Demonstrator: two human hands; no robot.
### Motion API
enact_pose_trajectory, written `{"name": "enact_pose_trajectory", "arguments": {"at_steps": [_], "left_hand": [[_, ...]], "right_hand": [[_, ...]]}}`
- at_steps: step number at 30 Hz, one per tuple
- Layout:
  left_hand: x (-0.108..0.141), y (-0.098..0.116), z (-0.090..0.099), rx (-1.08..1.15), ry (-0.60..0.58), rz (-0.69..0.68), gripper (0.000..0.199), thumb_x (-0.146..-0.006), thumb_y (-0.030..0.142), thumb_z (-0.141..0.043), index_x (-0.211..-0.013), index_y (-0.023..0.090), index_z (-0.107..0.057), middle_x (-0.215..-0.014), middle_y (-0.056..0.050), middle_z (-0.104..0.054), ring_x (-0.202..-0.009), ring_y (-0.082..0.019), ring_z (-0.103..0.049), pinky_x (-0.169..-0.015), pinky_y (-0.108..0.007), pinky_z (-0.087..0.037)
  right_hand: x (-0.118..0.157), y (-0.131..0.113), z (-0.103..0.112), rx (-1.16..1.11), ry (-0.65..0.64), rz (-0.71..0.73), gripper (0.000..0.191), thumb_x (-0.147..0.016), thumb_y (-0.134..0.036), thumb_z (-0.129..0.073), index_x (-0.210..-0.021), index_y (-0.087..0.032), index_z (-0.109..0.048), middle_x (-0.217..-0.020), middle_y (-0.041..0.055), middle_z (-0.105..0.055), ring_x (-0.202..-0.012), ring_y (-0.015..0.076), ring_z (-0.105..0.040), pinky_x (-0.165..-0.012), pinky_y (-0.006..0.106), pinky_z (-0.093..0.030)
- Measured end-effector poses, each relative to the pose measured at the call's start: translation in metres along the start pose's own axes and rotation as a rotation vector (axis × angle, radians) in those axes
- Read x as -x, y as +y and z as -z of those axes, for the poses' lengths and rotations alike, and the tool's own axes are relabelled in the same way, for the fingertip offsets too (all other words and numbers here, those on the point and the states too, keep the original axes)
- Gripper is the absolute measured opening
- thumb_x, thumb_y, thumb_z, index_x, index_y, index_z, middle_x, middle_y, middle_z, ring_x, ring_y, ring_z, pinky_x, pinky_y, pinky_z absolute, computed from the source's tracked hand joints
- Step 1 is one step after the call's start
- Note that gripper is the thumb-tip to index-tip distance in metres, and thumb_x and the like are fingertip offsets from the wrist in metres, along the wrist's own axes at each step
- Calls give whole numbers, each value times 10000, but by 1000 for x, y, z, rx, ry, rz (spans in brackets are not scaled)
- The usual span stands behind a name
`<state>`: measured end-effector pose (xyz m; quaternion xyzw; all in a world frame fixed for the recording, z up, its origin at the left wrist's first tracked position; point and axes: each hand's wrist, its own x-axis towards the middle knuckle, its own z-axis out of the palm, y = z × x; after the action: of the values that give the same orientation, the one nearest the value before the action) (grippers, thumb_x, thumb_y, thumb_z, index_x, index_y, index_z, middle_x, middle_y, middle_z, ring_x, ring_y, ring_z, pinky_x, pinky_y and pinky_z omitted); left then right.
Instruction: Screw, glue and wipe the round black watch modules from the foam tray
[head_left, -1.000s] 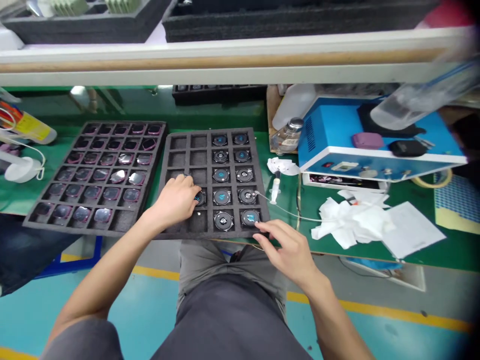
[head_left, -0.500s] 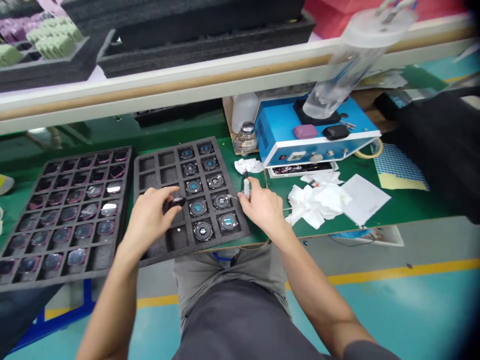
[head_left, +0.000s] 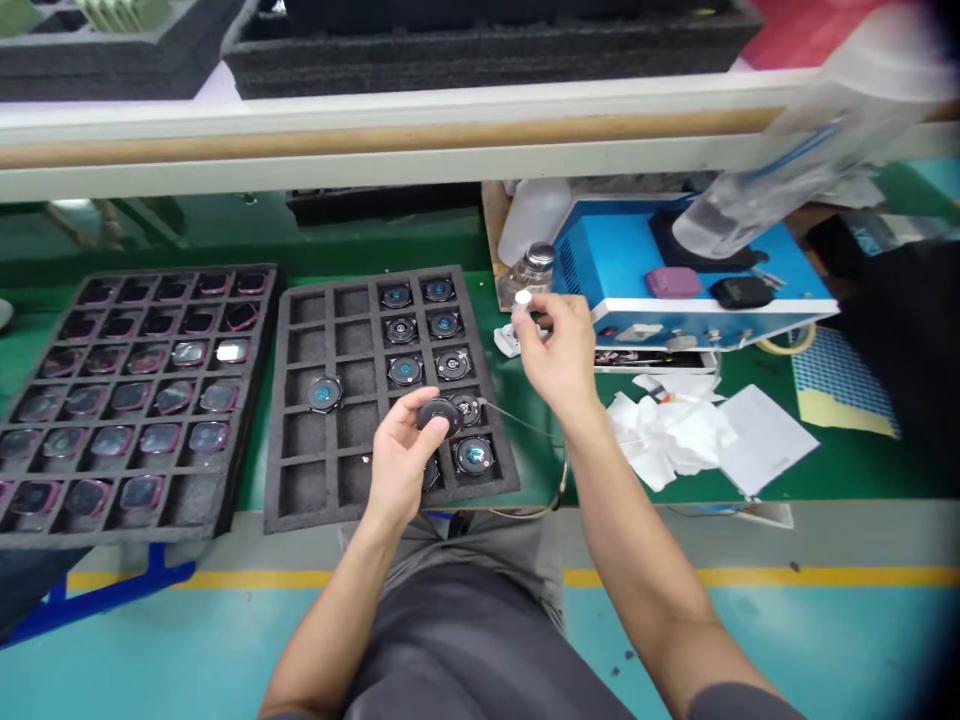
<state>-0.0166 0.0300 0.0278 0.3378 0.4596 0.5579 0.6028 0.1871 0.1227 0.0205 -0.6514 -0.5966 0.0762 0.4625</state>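
My left hand (head_left: 405, 450) is closed around the edge of a round black watch case (head_left: 439, 416), thumb on the face towards me, above the right half of a dark foam tray (head_left: 300, 476). Round watch cases fill much of this tray's two right columns, and one more watch case (head_left: 325, 393) sits in the left column. My right hand (head_left: 559, 350) pinches a small clear dispensing syringe with a white end (head_left: 523, 298) beyond the tray's right edge. The fingers hide most of its barrel. Just past that hand lies a white tissue (head_left: 507, 341).
A second foam tray (head_left: 244, 440) of square watch cases stands at left. Behind the right hand are a glass jar (head_left: 537, 268) and a blue box (head_left: 592, 255). Crumpled tissues (head_left: 667, 440) lie at right. A thin tube (head_left: 525, 424) crosses the tray's right edge. A shelf (head_left: 375, 165) overhangs the back.
My left hand has moved right across the tray with a watch case in it. The right hand has risen and moved away from me, and the view has shifted.
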Motion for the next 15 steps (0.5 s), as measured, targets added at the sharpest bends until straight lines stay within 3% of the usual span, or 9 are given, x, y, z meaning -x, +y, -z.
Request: {"name": "enact_pose_trajectory", "arguments": {"at_steps": [4, 7, 11, 15], "left_hand": [[2, -6, 2, -43, -20, -34, 268, -745, 273, -848, -978, 191, -745, -953, -33, -725, -895, -133, -647, -846, -230, -513], [3, -10, 2, -16, -15, -29, 255, -716, 246, -865, -917, 185, -721, -873, -13, -703, -824, -123, -641, -793, -222, -519], [8, -14, 1, -35, -5, -52, 260, -707, 216, -864, -885, 180, -679, -816, 3, -670, -776, -116, -641, -739, -211, -517], [13, -15, 1, -173, -45, -106, 310, -779, 230, -807, -1076, 189, -727, -986, -55, -722, -893, -151, -666, -805, -239, -517]], "right_hand": [[-1, 3, -15, -124, 5, 12, 207, -970, -388, -484, -1060, -224, -574, -988, 90, -678, -923, 251, -659, -846, 460, -529], [1, 0, -10, -388, 168, -9, 157, -977, -400, -487, -1054, -265, -506, -979, 55, -686, -912, 227, -689, -869, 460, -535], [1, -24, 12, -937, 352, -101, 89, -937, -317, -537, -1019, -309, -505, -875, -24, -632, -857, 179, -692, -893, 436, -544], [10, -62, 43, -1318, 281, -282, 97, -892, -254, -506, -919, -288, -593, -766, -45, -524, -686, 120, -586, -806, 355, -542]]}}
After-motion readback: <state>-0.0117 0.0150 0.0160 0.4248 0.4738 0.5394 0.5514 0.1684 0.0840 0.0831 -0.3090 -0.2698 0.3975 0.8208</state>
